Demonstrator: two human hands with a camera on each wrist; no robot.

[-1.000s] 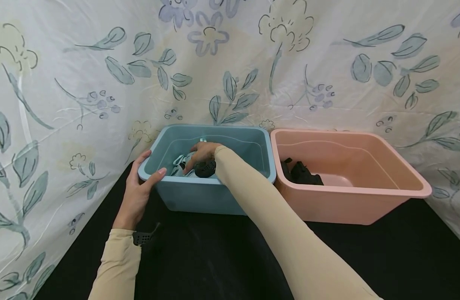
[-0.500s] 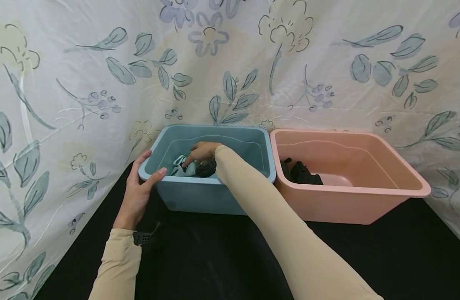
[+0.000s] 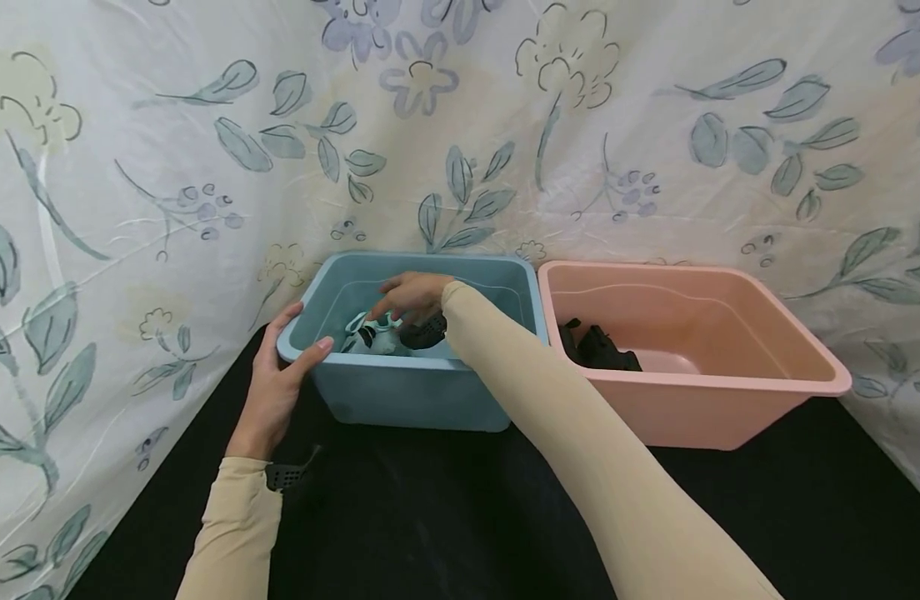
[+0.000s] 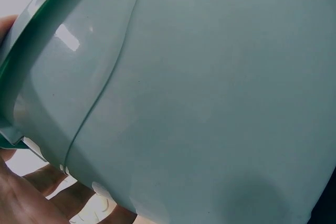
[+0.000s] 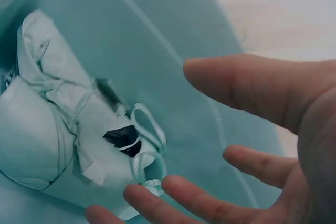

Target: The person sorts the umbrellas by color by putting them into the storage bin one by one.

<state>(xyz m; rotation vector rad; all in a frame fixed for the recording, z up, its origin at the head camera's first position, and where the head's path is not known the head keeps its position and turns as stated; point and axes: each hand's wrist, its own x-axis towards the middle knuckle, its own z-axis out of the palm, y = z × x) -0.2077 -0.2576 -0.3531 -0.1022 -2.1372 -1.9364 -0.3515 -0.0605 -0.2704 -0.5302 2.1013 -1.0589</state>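
Observation:
My left hand [image 3: 275,387] grips the left corner of a blue plastic bin [image 3: 407,390], the thumb over its rim. The bin's smooth wall fills most of the left wrist view, with fingers showing along its edge. My right hand [image 3: 415,293] is inside the bin, above a crumpled light blue cloth item [image 3: 382,342]. In the right wrist view this cloth item [image 5: 42,135] has looped pale cords and a small dark patch. The right fingers are spread, with the thumb well apart, and hold nothing. Two fingertips overlap the cords in that view.
To the right, a pink bin [image 3: 730,417] stands against the blue one, with a black item [image 3: 606,350] at its left end. A black surface [image 3: 400,500] lies under both. Behind and at the left hangs a floral curtain [image 3: 490,117].
My right hand has lifted slightly off the cloth item and shifted right, its fingers coming apart from it. My left hand stays on the bin's corner.

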